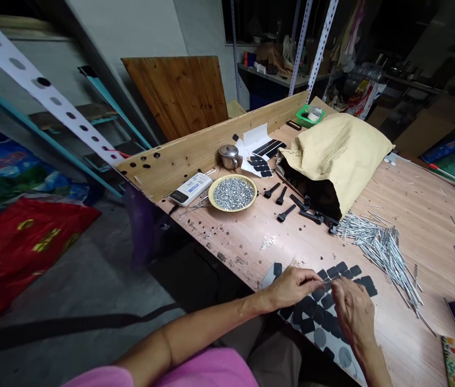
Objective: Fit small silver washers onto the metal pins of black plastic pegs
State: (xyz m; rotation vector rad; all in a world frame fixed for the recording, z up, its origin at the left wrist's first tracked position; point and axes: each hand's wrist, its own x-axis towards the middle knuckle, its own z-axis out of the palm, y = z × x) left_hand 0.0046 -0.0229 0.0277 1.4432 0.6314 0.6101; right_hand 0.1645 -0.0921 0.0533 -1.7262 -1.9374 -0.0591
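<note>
Left grip [291, 287] and right grip [352, 312] pinched shut on thin metal pin [327, 280], black pads [319, 312] beneath, loose steel pins [380, 252] just right on counter [424, 215].

Sheet of pads [319, 314] right at the front edge of the table [227, 236], pile of nails [380, 252] just behind it to the right! Small nuts [268, 243] off to the left, then a plate of screws [232, 176], pot [229, 156] behind that, power bank [190, 189] left of the plate, and the bag [336, 161] farther right!

The rods [380, 252] are shiny metal, the tabletop [432, 215] smooth pale wood.
</note>
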